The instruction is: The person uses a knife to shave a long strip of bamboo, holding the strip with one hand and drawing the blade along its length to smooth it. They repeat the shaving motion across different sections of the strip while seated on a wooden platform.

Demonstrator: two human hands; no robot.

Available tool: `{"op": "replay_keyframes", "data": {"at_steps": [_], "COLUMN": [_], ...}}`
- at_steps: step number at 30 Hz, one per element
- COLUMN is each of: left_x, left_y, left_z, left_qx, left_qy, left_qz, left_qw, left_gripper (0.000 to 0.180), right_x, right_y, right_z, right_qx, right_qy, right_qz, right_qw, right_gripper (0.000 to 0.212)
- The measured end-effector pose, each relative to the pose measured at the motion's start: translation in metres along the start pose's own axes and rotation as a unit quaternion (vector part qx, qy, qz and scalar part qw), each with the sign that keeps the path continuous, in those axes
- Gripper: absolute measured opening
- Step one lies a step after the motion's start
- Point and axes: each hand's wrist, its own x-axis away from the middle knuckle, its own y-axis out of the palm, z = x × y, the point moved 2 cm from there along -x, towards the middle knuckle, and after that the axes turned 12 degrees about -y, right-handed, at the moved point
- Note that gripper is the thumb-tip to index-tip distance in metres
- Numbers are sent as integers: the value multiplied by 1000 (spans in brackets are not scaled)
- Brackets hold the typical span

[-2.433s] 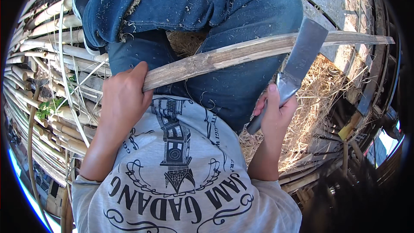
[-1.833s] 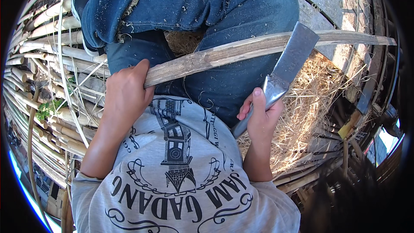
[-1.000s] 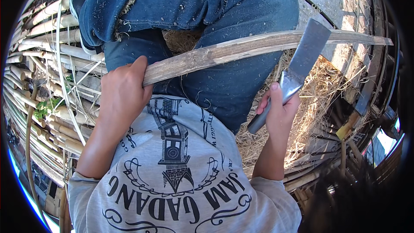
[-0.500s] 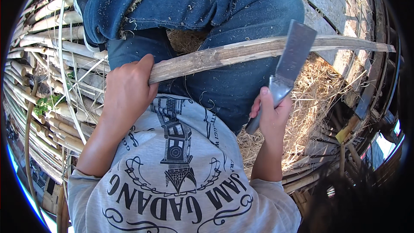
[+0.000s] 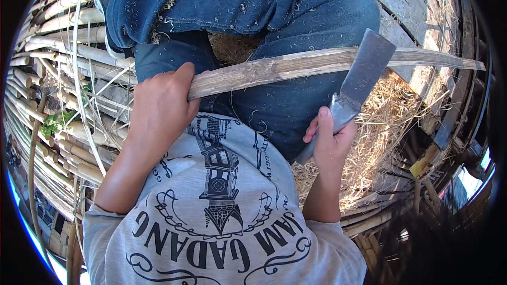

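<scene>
Head view shows a long wooden strip [image 5: 253,74] lying across the person's lap, over the blue jeans [image 5: 322,13], from the middle left toward the far right. Its wood is greyish brown with fine grain running lengthwise, darker around a short band near the middle and paler, almost raw, along parts of its lower edge; it shows as a shallow bow and narrows toward the right-hand tip. The left hand [image 5: 162,95] is clenched around the near end, knuckles up, thumb along the top. The right hand [image 5: 334,137] grasps a bladed tool [image 5: 368,66] by its grey handle, thumb laid along the neck. That blade is flat, dull grey metal, nearly rectangular, square at the tip, with a rough, lumpy joint where it meets the rounded neck. It overlaps the strip in view; whether they touch, I cannot tell. Pale shavings [image 5: 383,121] lie heaped below the blade, and bamboo poles [image 5: 68,45] spread out at left.
</scene>
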Motion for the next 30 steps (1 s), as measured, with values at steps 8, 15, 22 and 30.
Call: {"op": "replay_keyframes", "data": {"at_steps": [8,15,22,30], "left_x": [-4,-8,-15,-11], "left_y": [-1,-19,-32,1], "left_z": [-5,-9,-9,-21], "left_qx": [-3,110,172,319], "left_qy": [5,71,40,-84], "left_qz": [27,-36,-212,-472], "left_qw": [1000,991,961,818], "left_gripper": [25,31,34,37], "right_x": [-1,-11,-27,-31], "right_y": [10,10,-10,-13], "right_z": [2,5,25,30], "right_qx": [94,41,-92,-143], "right_qy": [-25,-36,-48,-48], "right_qz": [-104,-122,-215,-223], "right_qw": [990,991,971,963], "right_gripper": [17,15,36,39]}}
